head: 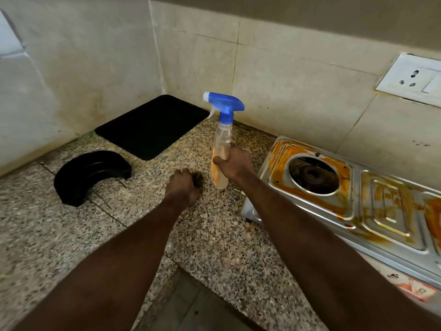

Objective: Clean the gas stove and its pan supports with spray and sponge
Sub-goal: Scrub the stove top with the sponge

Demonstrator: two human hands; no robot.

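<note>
Left forearm [107, 271] and right forearm [322, 235] reach in from the bottom edge, both over the counter [71, 235].

Right hand [235, 164]: fingers wrapped round the lower body of the spray bottle [222, 139]. Bottle is upright, just left of the stove [386, 211], base at or just off the counter, can't tell which. Blue trigger head is at the top, nozzle pointing left, away from the stove.

Left hand [182, 187]: fingers curled tight over a dark sponge [198, 178], only a frayed edge showing, pressed to the counter beside the bottle.

Step looks like pick-up before spraying. Suggest:
- shift the grip up to the neck so a finger reaches the trigger
- turn the nozzle right, towards the stove
- wet the orange-brown crust around the burner opening [313, 174] first, then scrub

No pan supports on the stove top. Stove is heavily stained.

Surroundings: speckled granite counter, black mat [152, 126] in the corner, curved black piece [90, 174] to the left, function unclear. Grimy tiled wall [286, 91], and a wall socket [412, 78] above the stove, so keep overspray low.
</note>
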